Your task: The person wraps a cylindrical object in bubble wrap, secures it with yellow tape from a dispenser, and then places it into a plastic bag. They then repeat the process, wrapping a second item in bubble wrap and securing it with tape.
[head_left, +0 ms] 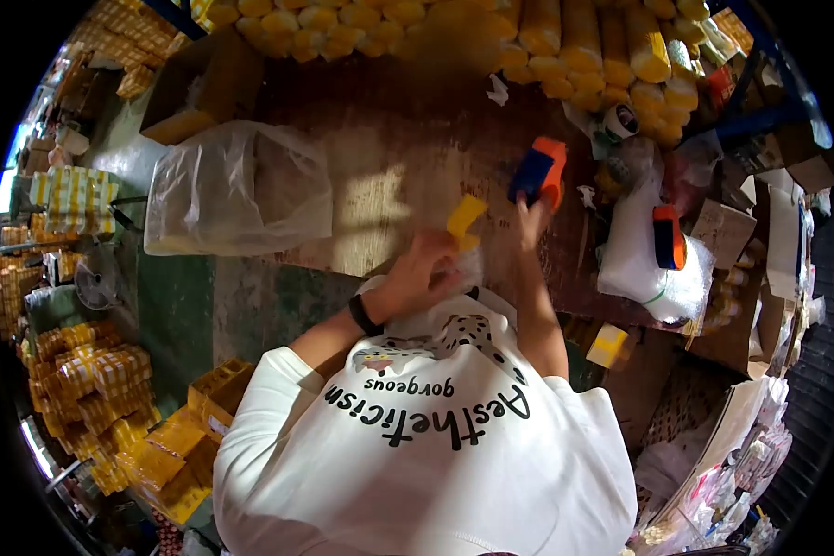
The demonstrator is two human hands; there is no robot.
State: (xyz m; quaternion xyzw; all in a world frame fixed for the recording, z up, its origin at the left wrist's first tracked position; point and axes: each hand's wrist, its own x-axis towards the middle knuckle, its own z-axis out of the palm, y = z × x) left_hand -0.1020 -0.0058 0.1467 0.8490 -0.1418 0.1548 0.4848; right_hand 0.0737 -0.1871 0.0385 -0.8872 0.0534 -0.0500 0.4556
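My right hand (530, 221) is closed around a blue and orange tape dispenser (539, 173), above the brown worktable (389, 139). To its left, my left hand (423, 271), with a black band on the wrist, is curled close to my shirt. At its fingertips shows a bent yellow piece (467, 219) that looks like tape or wrap. Below that piece, clear plastic (470, 266) sits against the same fingers. The left fingers are slightly blurred, and what lies inside the plastic is hidden.
On the left of the table lies a translucent plastic bag (236, 190), beside an open cardboard box (204, 83). A bubble wrap roll (653, 273) and a second tape dispenser (669, 238) are on the right. Yellow rolls (565, 42) line the back. Yellow parcels (88, 380) are piled at left.
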